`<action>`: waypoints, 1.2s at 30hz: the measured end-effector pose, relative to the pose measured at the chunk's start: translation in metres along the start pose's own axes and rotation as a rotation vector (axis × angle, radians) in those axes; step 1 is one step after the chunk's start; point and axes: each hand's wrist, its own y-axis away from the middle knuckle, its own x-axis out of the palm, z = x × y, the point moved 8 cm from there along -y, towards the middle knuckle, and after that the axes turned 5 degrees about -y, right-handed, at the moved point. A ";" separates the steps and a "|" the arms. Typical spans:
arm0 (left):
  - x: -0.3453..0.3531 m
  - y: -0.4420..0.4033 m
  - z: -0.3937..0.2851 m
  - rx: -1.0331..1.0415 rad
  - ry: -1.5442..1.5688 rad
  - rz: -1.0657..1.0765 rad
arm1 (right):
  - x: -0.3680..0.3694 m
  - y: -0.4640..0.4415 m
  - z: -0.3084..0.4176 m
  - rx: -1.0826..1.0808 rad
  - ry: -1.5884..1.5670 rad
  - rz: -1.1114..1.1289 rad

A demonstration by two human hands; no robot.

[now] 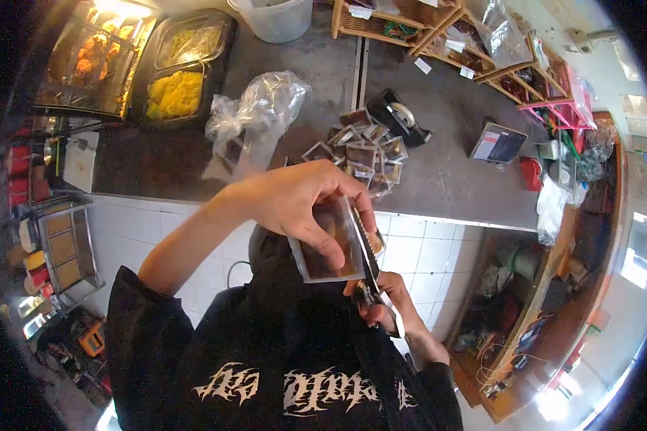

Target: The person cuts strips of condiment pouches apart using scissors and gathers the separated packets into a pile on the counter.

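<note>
My left hand (302,205) holds a clear plastic packet with brown contents (327,251), its thumb across the front and its fingers over the top edge. My right hand (392,305) grips scissors (374,276) by the handles, below and to the right. Their blades point up along the packet's right edge. Beyond my hands, a pile of similar small packets (361,154) lies on the dark counter. A black tape dispenser (399,118) stands at the back right of the pile, and a crumpled clear plastic bag (259,111) lies to its left.
The dark counter (453,172) runs across the top. On it are a tray with yellow food (174,95), a lit glass case (93,65), a whitish bucket (277,18), a small dark box (499,142) and wicker racks (410,29). Wooden shelving (510,316) stands at right.
</note>
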 end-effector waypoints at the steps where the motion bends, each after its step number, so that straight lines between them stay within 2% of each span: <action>1: 0.000 0.000 0.002 -0.016 0.071 0.006 | 0.001 -0.001 -0.002 0.011 -0.049 -0.019; 13: -0.007 -0.015 0.001 -0.111 0.079 0.047 | 0.015 -0.026 0.027 -0.142 -0.095 -0.034; 16: 0.005 -0.029 0.006 0.056 -0.083 0.130 | 0.012 -0.022 0.035 -0.213 -0.123 -0.198; 17: 0.009 -0.032 0.019 -0.016 -0.065 0.155 | 0.010 -0.019 0.038 -0.244 -0.139 -0.229; 18: 0.004 -0.036 0.013 0.019 -0.138 0.134 | 0.008 -0.016 0.040 -0.275 -0.153 -0.259; 20: -0.008 -0.044 -0.004 0.095 -0.289 0.095 | -0.002 -0.016 0.039 -0.365 -0.187 -0.229; 22: -0.022 -0.045 -0.026 0.099 -0.336 0.016 | -0.012 -0.011 0.043 -0.402 -0.076 -0.166; 24: -0.029 -0.042 -0.031 0.123 -0.336 -0.082 | -0.025 -0.003 0.034 -0.556 -0.181 -0.425; 25: -0.028 -0.040 -0.045 0.316 -0.509 -0.116 | -0.032 -0.001 0.029 -0.597 -0.293 -0.531; 26: -0.025 -0.037 -0.046 0.340 -0.577 -0.117 | -0.038 -0.008 0.038 -0.695 -0.382 -0.554; 29: -0.005 -0.018 -0.037 0.465 -0.709 -0.127 | -0.051 -0.031 0.068 -0.626 -0.531 -0.694; 31: -0.005 -0.003 -0.011 0.351 -0.614 -0.199 | -0.061 -0.051 0.062 -0.534 -0.563 -0.717; 32: -0.003 0.007 0.005 0.289 -0.564 -0.239 | -0.060 -0.054 0.061 -0.517 -0.413 -0.699; 33: -0.011 0.019 0.032 0.157 -0.291 -0.415 | -0.061 -0.056 0.060 -0.499 -0.258 -0.674; 34: -0.008 0.024 0.063 0.149 -0.005 -0.472 | -0.059 -0.061 0.057 -0.481 -0.103 -0.645; 35: -0.002 0.028 0.101 0.139 0.287 -0.527 | -0.055 -0.066 0.050 -0.542 -0.121 -0.619; 36: 0.004 0.033 0.127 0.128 0.584 -0.583 | -0.049 -0.067 0.046 -0.503 -0.086 -0.586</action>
